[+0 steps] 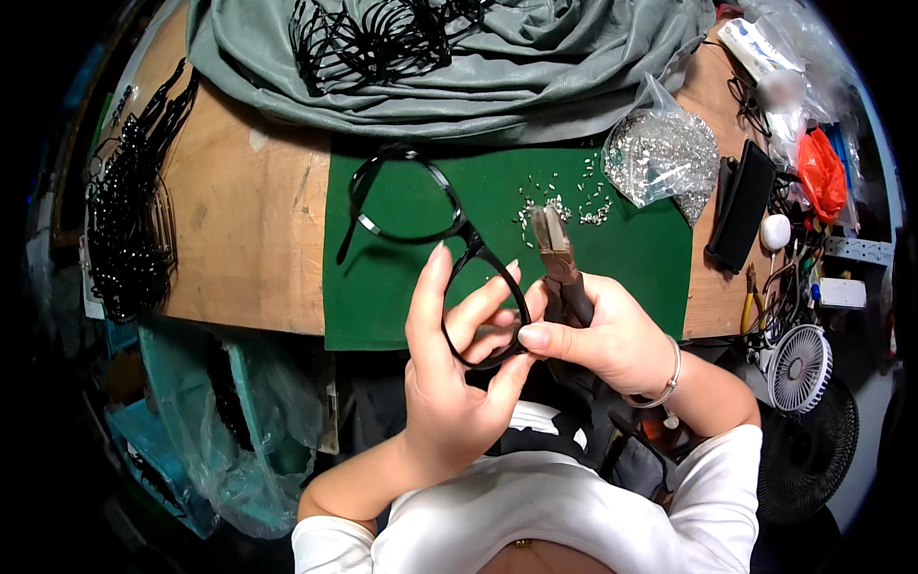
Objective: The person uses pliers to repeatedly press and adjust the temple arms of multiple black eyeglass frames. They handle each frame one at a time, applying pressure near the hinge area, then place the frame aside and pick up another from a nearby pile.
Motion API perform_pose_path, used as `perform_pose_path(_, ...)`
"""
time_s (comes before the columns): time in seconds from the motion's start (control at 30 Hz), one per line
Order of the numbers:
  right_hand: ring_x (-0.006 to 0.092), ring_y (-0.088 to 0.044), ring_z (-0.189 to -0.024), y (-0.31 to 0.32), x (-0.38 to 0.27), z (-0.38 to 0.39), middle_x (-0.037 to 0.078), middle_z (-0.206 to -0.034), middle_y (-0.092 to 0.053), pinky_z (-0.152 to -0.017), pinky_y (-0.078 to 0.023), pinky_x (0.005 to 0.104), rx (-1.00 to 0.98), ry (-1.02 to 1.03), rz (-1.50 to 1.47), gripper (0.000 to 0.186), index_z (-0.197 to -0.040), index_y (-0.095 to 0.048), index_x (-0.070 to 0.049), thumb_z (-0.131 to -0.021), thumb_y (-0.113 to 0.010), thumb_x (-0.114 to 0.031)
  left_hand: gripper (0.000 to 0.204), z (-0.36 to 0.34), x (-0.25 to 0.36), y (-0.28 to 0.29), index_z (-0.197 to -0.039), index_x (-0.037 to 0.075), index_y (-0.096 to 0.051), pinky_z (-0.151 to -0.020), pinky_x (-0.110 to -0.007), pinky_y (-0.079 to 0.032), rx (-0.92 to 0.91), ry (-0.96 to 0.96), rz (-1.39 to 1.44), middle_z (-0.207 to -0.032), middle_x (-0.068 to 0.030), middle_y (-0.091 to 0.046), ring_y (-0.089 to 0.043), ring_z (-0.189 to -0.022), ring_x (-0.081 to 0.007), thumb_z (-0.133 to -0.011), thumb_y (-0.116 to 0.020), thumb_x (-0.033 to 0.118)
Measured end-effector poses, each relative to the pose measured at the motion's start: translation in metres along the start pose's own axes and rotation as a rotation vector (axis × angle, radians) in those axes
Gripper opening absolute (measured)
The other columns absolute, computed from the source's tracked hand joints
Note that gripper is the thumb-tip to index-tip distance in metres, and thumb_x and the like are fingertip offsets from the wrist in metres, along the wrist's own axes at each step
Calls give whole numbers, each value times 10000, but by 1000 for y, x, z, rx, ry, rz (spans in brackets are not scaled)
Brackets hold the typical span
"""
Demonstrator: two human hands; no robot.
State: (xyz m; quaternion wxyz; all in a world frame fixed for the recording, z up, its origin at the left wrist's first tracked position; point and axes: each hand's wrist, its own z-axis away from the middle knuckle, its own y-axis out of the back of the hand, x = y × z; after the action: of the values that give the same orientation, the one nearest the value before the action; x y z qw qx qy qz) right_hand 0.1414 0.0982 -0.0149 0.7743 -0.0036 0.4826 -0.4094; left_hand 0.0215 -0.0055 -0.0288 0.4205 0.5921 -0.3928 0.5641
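Observation:
A black eyeglass frame (pixel 466 232) is held up over the near edge of the green mat (pixel 421 306). My left hand (pixel 449 383) grips its right rim, the fingers reaching through and around it. In my right hand (pixel 602 335) are pliers (pixel 557 253), jaws pointing away from me, while the thumb presses the same rim next to my left thumb. Whether a small part sits between those fingertips is hidden. Tiny silvery metal pieces (pixel 593 210) lie scattered on the mat beyond the pliers. To their right, a clear plastic bag (pixel 660 158) is full of similar pieces.
Grey-green cloth (pixel 497 96) with a heap of black frames (pixel 382 43) covers the far side. More black frames (pixel 134 210) pile up at left. A black case (pixel 741 206), yellow-handled pliers (pixel 749 301) and a small white fan (pixel 799 368) stand at right. Teal plastic bags (pixel 229 421) hang lower left.

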Motion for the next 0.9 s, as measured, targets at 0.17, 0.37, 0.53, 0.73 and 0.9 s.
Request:
perform_pose_path(0.17,56,-470,-720,0,-3,0,-3,-783,-523,-654,-404,208,-143,1,16,158,-838,-514,-26,-825,-583,-167,851,-5,10,11,-1332,82,-13,-825,-312,-479,-100,128,234,-1180,-186,-466,-539,-997,-207,-729,-591,-84)
perform_pose_path(0.37,65,-491,-753,4,-18,11,8,-817,-537,-703,-417,214,-177,22,93,200,-925,-517,-1,-828,-576,-166,858,-3,24,22,-1319,59,-16,-824,-310,-473,-114,193,369,-1195,-214,-447,-551,-959,-196,-702,-581,-132)
perform_pose_path(0.53,268,-575,-733,16,-25,27,169,-800,-565,-682,-447,324,-396,63,711,346,-941,-524,26,-851,-499,-307,863,-3,31,31,-1324,69,-3,-786,-263,-471,-190,223,428,-1211,-230,-432,-564,-954,-195,-713,-581,-125)
perform_pose_path(0.73,342,-565,-702,11,-32,23,208,-748,-556,-632,-440,393,-466,43,781,364,-889,-512,50,-851,-485,-312,875,-6,30,28,-1329,69,6,-771,-255,-476,-208,242,391,-1195,-232,-443,-566,-950,-202,-707,-577,-132)
perform_pose_path(0.9,358,-558,-578,13,-26,19,197,-603,-548,-575,-454,396,-438,33,919,372,-762,-524,57,-827,-517,-309,864,-7,25,26,-1326,65,13,-783,-280,-480,-245,244,383,-1199,-236,-434,-579,-934,-221,-720,-572,-125)
